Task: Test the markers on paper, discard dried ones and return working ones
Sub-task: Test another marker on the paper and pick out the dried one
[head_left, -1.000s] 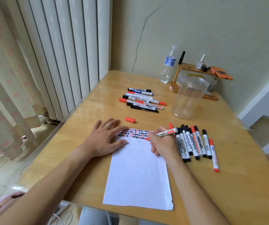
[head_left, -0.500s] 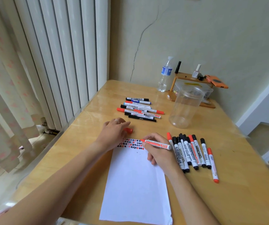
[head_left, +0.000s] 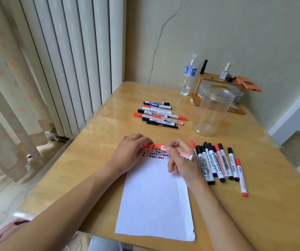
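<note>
A white sheet of paper [head_left: 154, 200] lies on the wooden table, with red and black test marks [head_left: 154, 154] along its top edge. My right hand [head_left: 181, 160] grips a red whiteboard marker [head_left: 183, 154] just above those marks, tip pointing left. My left hand [head_left: 130, 153] pinches the red cap [head_left: 148, 146] right at the marker's tip. Several red and black markers [head_left: 218, 162] lie in a row to the right of the paper. Another group of markers [head_left: 159, 114] lies farther back.
A clear, empty plastic jar [head_left: 211, 113] stands behind the right-hand markers. At the back are a water bottle [head_left: 188, 77] and a small wooden shelf [head_left: 218, 79] with small bottles and an orange item. The table's right edge [head_left: 279, 147] is close.
My left hand left the paper, picked up the red cap from the table and brought it to the marker's tip. My right hand lifted the marker off the marks and turned it level.
</note>
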Motion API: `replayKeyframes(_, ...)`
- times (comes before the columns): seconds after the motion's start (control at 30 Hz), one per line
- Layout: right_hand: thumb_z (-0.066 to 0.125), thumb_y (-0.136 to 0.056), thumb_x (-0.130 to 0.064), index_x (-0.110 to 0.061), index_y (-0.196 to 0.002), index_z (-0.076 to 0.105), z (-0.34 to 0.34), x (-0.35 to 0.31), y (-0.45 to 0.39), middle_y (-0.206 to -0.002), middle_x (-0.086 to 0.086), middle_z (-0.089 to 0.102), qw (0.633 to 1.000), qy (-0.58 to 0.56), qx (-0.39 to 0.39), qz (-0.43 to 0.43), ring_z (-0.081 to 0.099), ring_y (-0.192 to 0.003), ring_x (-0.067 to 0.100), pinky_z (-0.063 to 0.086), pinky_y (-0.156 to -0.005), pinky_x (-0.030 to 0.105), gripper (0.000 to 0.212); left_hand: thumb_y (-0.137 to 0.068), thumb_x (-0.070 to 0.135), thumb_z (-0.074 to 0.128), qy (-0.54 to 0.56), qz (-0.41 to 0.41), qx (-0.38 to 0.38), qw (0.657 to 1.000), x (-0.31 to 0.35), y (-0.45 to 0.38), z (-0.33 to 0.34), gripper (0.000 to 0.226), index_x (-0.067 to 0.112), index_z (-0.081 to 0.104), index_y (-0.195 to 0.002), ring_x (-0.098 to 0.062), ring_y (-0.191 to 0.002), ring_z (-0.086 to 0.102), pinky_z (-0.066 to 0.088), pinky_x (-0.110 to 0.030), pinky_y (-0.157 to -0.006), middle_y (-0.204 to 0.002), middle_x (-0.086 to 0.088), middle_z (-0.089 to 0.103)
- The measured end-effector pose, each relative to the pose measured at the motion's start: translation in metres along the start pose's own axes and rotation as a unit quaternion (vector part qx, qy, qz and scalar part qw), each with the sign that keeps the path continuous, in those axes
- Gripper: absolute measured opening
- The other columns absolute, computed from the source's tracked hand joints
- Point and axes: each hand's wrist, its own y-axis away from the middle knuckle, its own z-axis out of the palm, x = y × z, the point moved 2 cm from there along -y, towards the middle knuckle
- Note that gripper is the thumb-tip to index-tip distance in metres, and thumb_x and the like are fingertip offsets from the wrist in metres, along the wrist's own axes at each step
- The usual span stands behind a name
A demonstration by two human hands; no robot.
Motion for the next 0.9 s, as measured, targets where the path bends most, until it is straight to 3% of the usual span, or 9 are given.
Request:
replayKeyframes(0.23, 0.065, -0.087, -0.028, -0.005, -0.095, 0.062, -0.002, 0.004, -0.001, -0.062, 0.002, 0.063, 1.0, -0.011, -0.005, -0.005, 0.053, -0.039, 0.017, 0.034, -0.038, 0.023, 0.025, -0.095, 0.01, 0.066, 0.028, 0.0, 0.025, 0.999, 0.003, 0.001, -0.004, 0.026, 0.024, 0.068, -0.117, -0.017, -0.098, 0.063, 0.053, -0.042, -0.082, -0.108, 0.007, 0.068)
replayKeyframes(0.4, 0.075, -0.089, -0.022, -0.015, -0.097, 0.07, 0.001, 0.013, -0.005, -0.074, 0.003, 0.066, 0.998, 0.006, -0.053, -0.029, 0.05, -0.052, 0.012, 0.035, -0.047, 0.023, 0.012, -0.1, 0.018, 0.065, 0.037, 0.091, 0.004, 0.995, 0.013, 0.004, -0.005, 0.018, 0.023, 0.067, -0.117, -0.015, -0.098, 0.062, 0.051, -0.038, -0.08, -0.107, 0.007, 0.067)
replayKeyframes(0.63, 0.075, -0.087, -0.033, -0.016, -0.105, 0.071, -0.006, 0.007, -0.006, -0.079, 0.004, 0.065, 0.999, -0.041, 0.003, 0.008, 0.053, -0.052, 0.014, 0.034, -0.044, 0.023, 0.025, -0.095, 0.01, 0.067, 0.029, 0.042, 0.04, 0.998, 0.008, 0.004, -0.007, 0.026, 0.019, 0.068, -0.119, -0.018, -0.099, 0.062, 0.053, -0.038, -0.08, -0.109, 0.003, 0.066)
replayKeyframes(0.7, 0.077, -0.089, -0.029, -0.023, -0.099, 0.073, -0.011, 0.011, -0.008, -0.087, -0.007, 0.07, 0.998, 0.053, 0.023, -0.025, 0.064, -0.062, 0.014, 0.043, -0.051, 0.026, 0.013, -0.095, 0.01, 0.066, 0.028, 0.033, 0.039, 0.998, 0.007, 0.004, -0.007, 0.026, 0.019, 0.068, -0.12, -0.018, -0.099, 0.061, 0.052, -0.034, -0.081, -0.109, 0.002, 0.065)
replayKeyframes(0.8, 0.08, -0.089, -0.025, -0.028, -0.095, 0.071, -0.014, 0.016, -0.008, -0.091, -0.013, 0.071, 0.961, 0.254, 0.003, -0.111, 0.066, -0.078, 0.01, 0.048, -0.065, 0.022, 0.012, -0.098, 0.012, 0.062, 0.027, 0.051, 0.025, 0.998, 0.01, 0.004, -0.006, 0.024, 0.019, 0.068, -0.12, -0.017, -0.099, 0.057, 0.046, -0.026, -0.081, -0.108, 0.002, 0.064)
replayKeyframes(0.9, 0.083, -0.085, -0.025, -0.028, -0.093, 0.069, -0.007, 0.015, -0.005, -0.087, -0.014, 0.068, 0.947, 0.291, 0.001, -0.137, 0.063, -0.077, 0.009, 0.046, -0.063, 0.02, 0.016, -0.1, 0.017, 0.055, 0.031, 0.068, 0.01, 0.997, 0.011, 0.004, -0.005, 0.021, 0.018, 0.068, -0.117, -0.017, -0.096, 0.055, 0.046, -0.029, -0.078, -0.104, 0.003, 0.063)
